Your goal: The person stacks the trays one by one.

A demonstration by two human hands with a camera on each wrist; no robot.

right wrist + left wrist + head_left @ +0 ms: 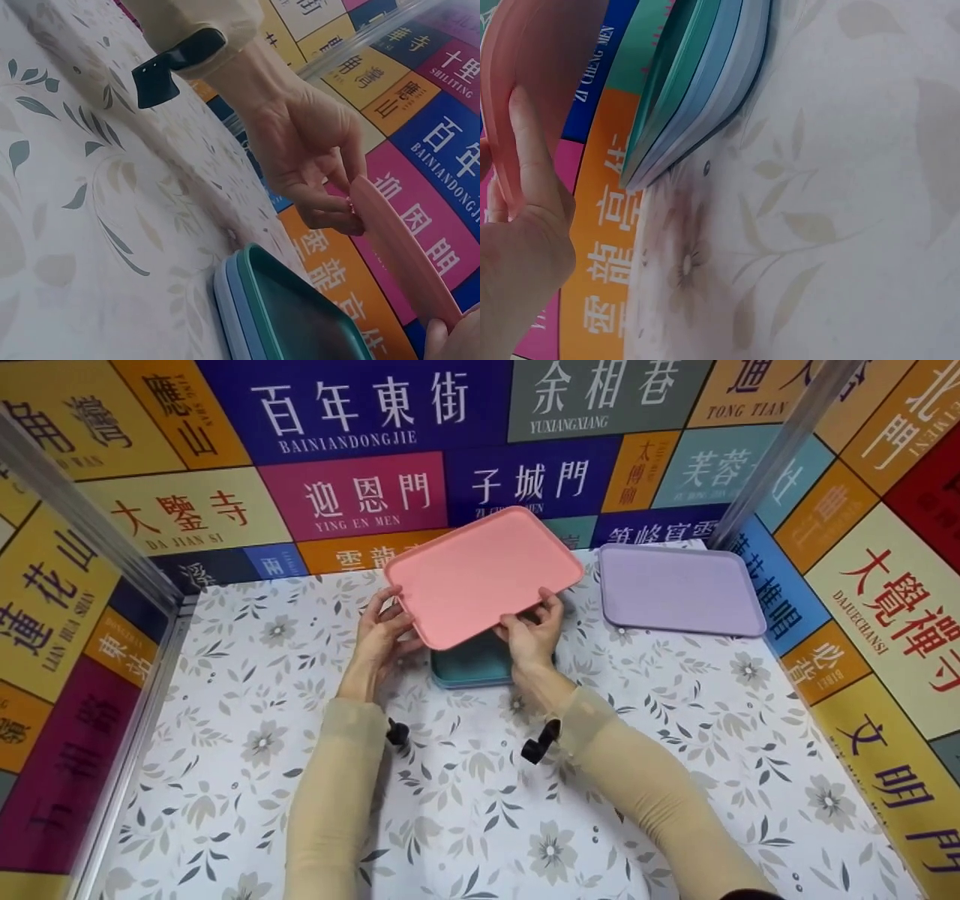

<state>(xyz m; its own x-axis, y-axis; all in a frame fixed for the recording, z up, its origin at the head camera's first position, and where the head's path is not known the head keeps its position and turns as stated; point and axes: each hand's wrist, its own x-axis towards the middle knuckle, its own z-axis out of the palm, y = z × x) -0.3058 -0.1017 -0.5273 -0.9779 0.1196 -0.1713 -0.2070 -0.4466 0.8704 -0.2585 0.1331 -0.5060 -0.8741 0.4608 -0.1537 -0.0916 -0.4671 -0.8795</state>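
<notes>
The hands are pinching a pink tray point(484, 574) by its rim, fingers curled and thumbs pressed against it — the left hand point(381, 637) at the left end, the right hand point(534, 637) at the near edge. They are holding it tilted above a stack on the flower-patterned counter point(465, 825), where a teal tray point(472, 666) is lying over a blue tray point(251, 315) and a pale tray point(227, 319). A purple tray point(682, 589) is resting to the right.

The pink tray point(484, 577) is plain, the white tablecloth point(450, 810) grey-flowered.
</notes>
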